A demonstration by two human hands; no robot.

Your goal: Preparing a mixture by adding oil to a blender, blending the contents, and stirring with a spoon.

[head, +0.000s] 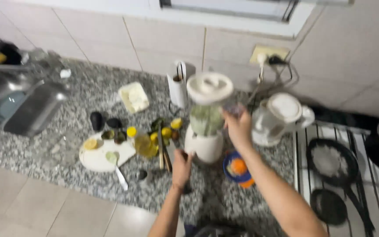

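Observation:
A white blender (205,118) stands on the speckled granite counter (66,149), its jar holding a pale green mix under a white lid. My left hand (181,166) rests at the front of the blender's base, fingers curled against it. My right hand (238,127) grips the right side of the jar near its handle. The picture is blurred, so fine finger detail is unclear.
Left of the blender lie a white cutting board (104,154) with fruit pieces, a spoon, a yellow-capped bottle (140,141) and lemons. A blue plate (237,170) holds orange pieces. A white kettle (279,117) stands right. A steel sink (18,105) lies far left, and stove pans (332,162) far right.

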